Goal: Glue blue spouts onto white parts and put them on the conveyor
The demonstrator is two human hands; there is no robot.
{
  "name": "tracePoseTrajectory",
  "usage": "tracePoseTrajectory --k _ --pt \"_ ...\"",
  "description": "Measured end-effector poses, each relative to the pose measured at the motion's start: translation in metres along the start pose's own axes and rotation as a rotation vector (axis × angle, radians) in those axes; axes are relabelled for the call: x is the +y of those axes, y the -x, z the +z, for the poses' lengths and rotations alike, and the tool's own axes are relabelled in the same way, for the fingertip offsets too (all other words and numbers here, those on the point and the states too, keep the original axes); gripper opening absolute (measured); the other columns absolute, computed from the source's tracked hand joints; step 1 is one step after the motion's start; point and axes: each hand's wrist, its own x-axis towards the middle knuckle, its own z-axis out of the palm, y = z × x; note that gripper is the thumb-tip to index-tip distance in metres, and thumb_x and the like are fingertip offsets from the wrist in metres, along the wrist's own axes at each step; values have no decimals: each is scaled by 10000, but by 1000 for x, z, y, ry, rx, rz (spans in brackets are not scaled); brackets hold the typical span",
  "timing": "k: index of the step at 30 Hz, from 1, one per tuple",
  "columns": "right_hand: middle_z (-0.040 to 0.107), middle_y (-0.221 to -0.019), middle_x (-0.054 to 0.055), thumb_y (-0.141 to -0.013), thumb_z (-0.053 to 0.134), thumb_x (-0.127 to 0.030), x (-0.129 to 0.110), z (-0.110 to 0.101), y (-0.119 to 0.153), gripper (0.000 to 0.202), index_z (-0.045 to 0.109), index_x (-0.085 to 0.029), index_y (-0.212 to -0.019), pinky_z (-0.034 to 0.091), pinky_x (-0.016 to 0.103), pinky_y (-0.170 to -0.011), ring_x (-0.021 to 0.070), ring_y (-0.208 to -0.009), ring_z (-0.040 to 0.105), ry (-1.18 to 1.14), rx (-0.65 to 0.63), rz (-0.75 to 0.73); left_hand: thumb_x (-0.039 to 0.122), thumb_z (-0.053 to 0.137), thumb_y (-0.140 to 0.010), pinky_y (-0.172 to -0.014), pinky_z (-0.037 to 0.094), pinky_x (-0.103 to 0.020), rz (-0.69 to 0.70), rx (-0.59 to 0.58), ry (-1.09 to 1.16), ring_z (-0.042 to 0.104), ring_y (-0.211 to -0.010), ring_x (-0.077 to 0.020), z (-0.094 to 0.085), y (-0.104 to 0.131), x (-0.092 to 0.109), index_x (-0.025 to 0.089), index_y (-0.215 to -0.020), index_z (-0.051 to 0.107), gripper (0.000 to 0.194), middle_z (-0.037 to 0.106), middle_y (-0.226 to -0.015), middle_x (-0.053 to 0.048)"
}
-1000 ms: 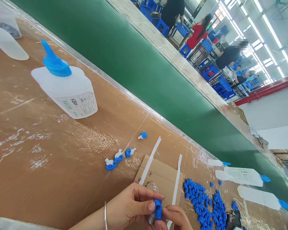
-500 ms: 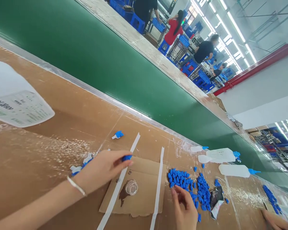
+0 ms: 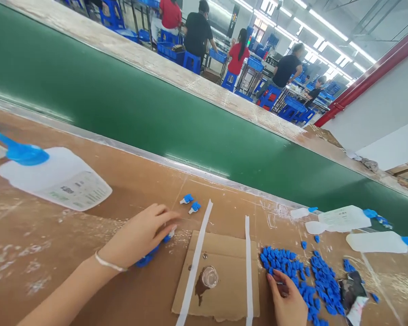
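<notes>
While resting palm-down on the brown bench top, left hand lies with fingers stretched loosely forward — not clenched, nothing clearly gripped; fingertips touching a small cluster of blue-and-white assembled pieces that peeks out from under the palm. Thin bracelet round the wrist. Just beyond the fingertips, 2 more blue-and-white pieces lying side by side, apart from the hand.

Right hand set at the near edge of a heap of small blue caps, fingers curled down into them; whether 1 is actually pinched cannot be told from this angle.

Between the 2 hands: a flat cardboard sheet crossed by 2 white strips, with a small clear round cup and a dark stain near its middle.

Right of the heap, a dark crumpled bag and a few stray caps. Farther off beyond it, 3 white squeeze bottles with blue tips lying on their sides. Far left of the left hand, a large white labelled bottle with a blue spout, also lying down.

Beyond everything on the bench — a green conveyor belt running across, and past it other people seated at stations among blue stools and crates.
</notes>
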Motion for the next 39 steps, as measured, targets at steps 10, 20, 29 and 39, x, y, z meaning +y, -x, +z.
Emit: tracePoseTrajectory --k 10,20,29,39 --pt "733 -653 87 -482 653 -842 3 0 1 678 760 -205 -688 562 378 -641 244 -579 646 -27 -8 -177 196 537 -908 -752 505 -403 -59 -111 -334 671 -912 -302 12 14 16 179 -1089 680 231 732 -933 -113" --pt "734 -694 79 -626 684 -750 -5 -3 13 571 770 -198 -742 562 336 -608 226 -612 652 -28 -52 -336 -43 599 -768 -709 447 -322 210 -196 -353 660 -882 -232 2 6 9 217 -1014 721 378 758 -872 -58" --pt "631 -667 3 -926 528 -575 -68 29 81 387 715 -263 -795 460 277 -628 174 -641 570 103 -248 -889 -33 594 -781 -770 496 -344 289 -204 -378 638 -942 -267 -11 -18 -8 200 -1048 726 378 688 -1009 -124" --pt "626 -653 5 -946 451 -603 -76 35 78 470 677 -245 -742 446 283 -615 181 -635 602 268 -259 -946 21 528 -868 -826 529 -315 340 -210 -336 674 -1000 -228 -4 -41 -20 197 -1013 693 281 627 -1182 -123"
